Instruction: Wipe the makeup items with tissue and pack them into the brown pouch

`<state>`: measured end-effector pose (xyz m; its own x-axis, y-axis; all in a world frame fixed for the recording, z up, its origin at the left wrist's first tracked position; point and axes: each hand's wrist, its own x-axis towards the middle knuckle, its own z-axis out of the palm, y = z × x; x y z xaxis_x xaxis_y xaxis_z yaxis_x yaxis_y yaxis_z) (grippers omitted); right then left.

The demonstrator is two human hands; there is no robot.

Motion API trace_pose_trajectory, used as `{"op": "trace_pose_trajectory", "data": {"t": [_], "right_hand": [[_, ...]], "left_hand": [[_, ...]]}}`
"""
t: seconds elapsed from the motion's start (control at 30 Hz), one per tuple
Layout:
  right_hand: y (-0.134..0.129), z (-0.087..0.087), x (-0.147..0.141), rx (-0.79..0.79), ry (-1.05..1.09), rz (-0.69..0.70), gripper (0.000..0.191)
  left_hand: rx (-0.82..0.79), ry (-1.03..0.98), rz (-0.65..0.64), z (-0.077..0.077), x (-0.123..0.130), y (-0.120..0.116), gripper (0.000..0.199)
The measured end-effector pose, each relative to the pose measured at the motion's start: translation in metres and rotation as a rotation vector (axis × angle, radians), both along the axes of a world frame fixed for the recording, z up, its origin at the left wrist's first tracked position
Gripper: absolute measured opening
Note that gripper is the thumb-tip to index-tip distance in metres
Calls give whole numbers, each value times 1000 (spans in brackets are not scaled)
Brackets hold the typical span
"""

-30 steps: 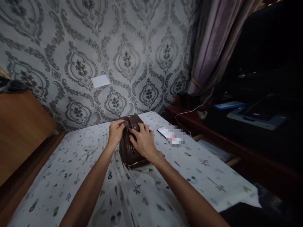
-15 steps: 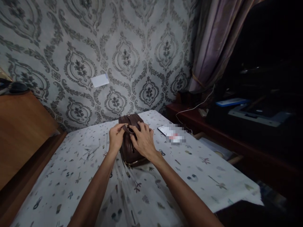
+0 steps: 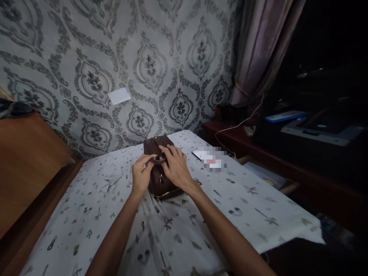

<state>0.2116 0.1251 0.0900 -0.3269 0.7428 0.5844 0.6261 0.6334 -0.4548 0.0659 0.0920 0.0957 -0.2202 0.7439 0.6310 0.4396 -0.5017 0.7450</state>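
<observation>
A dark brown bag with gold zips lies on the patterned white sheet, near its far edge. Its short brown strap is raised in a curve between my hands. My left hand pinches the strap's left end between thumb and fingers. At the other side, my right hand rests over the bag's top, its thumb at the strap's right end and its fingers bent over the bag.
A phone with a partly blurred screen lies right of the bag. A wooden board stands at the left. On the right are a dark red desk, a white cable and an open drawer. A white card is on the wall.
The strap now shows as a raised curve between my hands. My right hand's fingers have shifted slightly, and the view has moved a little.
</observation>
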Motion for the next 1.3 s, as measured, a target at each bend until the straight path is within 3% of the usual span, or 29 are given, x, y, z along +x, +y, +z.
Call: {"op": "trace_pose_trajectory", "data": {"t": [0.13, 0.3, 0.53, 0.77, 1.0, 1.17, 1.3], "right_hand": [[4, -3, 4, -26, 71, 43, 61], [6, -10, 3, 6, 90, -1, 60], [6, -10, -1, 10, 28, -46, 49], [1, -2, -3, -25, -36, -89, 52], [4, -7, -3, 2, -11, -59, 52], [7, -18, 3, -22, 229, 16, 62], [5, -39, 8, -77, 449, -1, 61]], "left_hand": [[24, -20, -7, -1, 2, -2, 16], [39, 15, -7, -3, 1, -2, 16], [89, 200, 8, -4, -3, -3, 17], [129, 408, 21, -10, -1, -14, 21], [110, 298, 21, -16, 4, -22, 20], [53, 244, 20, -8, 5, -21, 16], [4, 312, 75, 6, 7, -19, 17]]}}
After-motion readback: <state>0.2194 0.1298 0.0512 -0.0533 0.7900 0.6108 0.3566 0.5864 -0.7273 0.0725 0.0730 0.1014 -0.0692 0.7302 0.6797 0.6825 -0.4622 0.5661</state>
